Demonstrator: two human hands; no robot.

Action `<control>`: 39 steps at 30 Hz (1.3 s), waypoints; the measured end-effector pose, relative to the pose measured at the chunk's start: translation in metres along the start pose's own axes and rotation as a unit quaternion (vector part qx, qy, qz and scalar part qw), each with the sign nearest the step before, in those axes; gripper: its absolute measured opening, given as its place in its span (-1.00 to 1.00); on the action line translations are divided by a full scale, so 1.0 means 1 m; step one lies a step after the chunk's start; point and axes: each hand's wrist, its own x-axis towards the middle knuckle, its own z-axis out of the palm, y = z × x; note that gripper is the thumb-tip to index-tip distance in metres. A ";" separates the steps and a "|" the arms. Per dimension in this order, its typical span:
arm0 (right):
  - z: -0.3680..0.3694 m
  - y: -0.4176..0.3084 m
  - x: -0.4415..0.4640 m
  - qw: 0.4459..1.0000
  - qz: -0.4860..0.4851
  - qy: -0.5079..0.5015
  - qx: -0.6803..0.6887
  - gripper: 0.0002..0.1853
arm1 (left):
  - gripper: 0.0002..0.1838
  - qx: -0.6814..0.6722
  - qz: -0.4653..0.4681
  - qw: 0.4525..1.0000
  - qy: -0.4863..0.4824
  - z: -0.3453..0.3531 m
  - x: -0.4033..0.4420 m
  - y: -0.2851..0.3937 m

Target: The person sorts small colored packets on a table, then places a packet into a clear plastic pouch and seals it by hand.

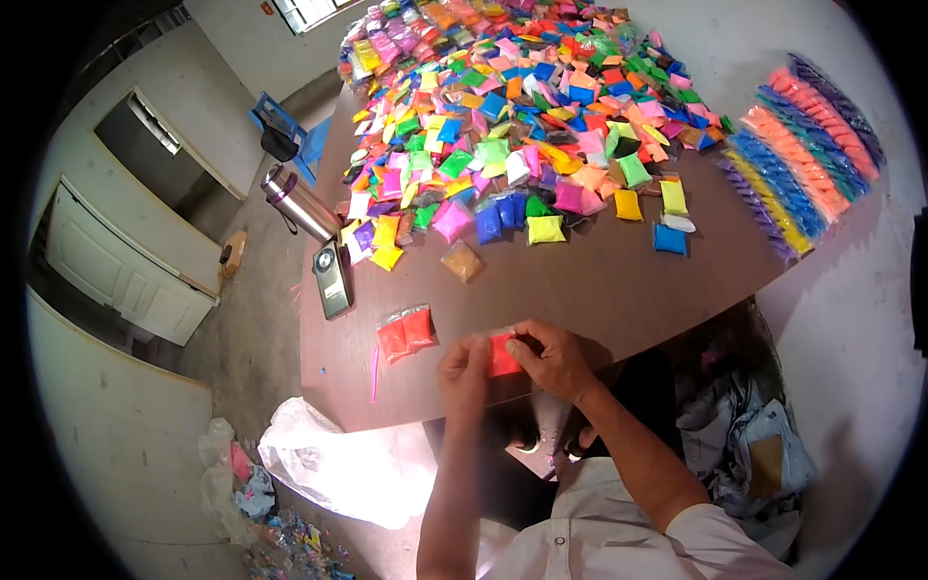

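Near the table's front edge, my left hand (464,367) and my right hand (549,354) pinch a small red packet (503,356) from its two sides. The packet looks like a clear plastic pouch with soft red filling. To the left of my hands lie red packets (405,333) side by side on the table. A thin pink strip (374,373) rests just below them. Farther up, a tan-orange packet (462,261) lies by itself. Fingertips partly cover the edges of the red packet I hold.
A large heap of coloured packets (493,155) covers the far part of the brown table (541,290). A steel thermos (302,201) and a phone (332,280) stand at left. Rows of bundled packets (802,155) lie at right. A white plastic bag (333,459) hangs below the front edge.
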 end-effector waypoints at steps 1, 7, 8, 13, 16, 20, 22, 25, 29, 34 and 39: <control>0.001 0.004 0.000 1.000 0.001 0.000 0.000 -0.81 | -0.82 -0.002 -0.007 1.000 -0.001 0.001 0.000 0.001; 0.002 0.015 -0.001 0.998 0.030 0.028 0.051 -0.79 | -0.79 0.011 -0.019 0.996 -0.084 0.002 -0.001 0.004; 0.002 0.013 -0.001 0.999 0.014 0.030 0.030 -0.80 | -0.79 0.012 -0.018 0.996 -0.084 0.002 -0.001 0.003; 0.001 0.011 0.001 1.000 -0.010 0.019 0.004 -0.82 | -0.82 0.020 0.005 0.996 -0.084 0.003 -0.001 0.007; 0.003 0.017 0.001 0.999 -0.019 0.033 0.021 -0.82 | -0.80 0.037 -0.014 0.996 -0.079 0.007 -0.002 0.009; 0.002 0.015 0.001 0.994 0.015 0.064 0.083 -0.81 | -0.79 0.070 -0.019 0.994 -0.087 0.011 -0.004 0.018; 0.002 0.014 0.002 0.993 0.014 0.076 0.088 -0.80 | -0.77 0.064 0.002 0.993 -0.099 0.010 -0.004 0.015; 0.003 0.015 0.003 0.997 0.008 0.064 0.050 -0.79 | -0.77 0.030 -0.008 0.995 -0.099 0.008 -0.004 0.014; 0.002 0.014 0.002 0.997 0.015 0.052 0.062 -0.76 | -0.78 0.030 -0.002 0.994 -0.105 0.008 -0.004 0.009; -0.002 0.020 0.001 0.992 0.018 0.087 0.085 -0.78 | -0.80 0.096 0.002 0.989 -0.111 0.017 -0.008 0.024; -0.002 0.015 0.001 0.999 0.016 0.051 0.011 -0.77 | -0.82 0.032 -0.023 0.992 -0.123 0.011 -0.007 0.023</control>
